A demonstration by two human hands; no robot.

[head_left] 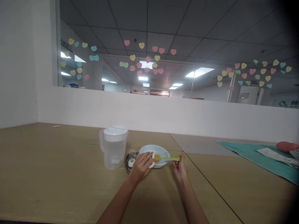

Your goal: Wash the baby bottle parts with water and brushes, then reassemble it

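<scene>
My left hand is wrapped round a white container, tilted on its side over a pale blue-white bowl. My right hand pinches the end of a green-handled brush. The brush's yellow head is at the container's mouth; how far it reaches inside is hidden. Left of the bowl, a dark round tray holds a white ring and a clear dome-shaped cap, partly behind my left hand.
A lidded translucent pitcher stands left of the tray. On the wooden table, a teal cloth at the right bears a patterned white cloth and a red object. A white wall rises behind.
</scene>
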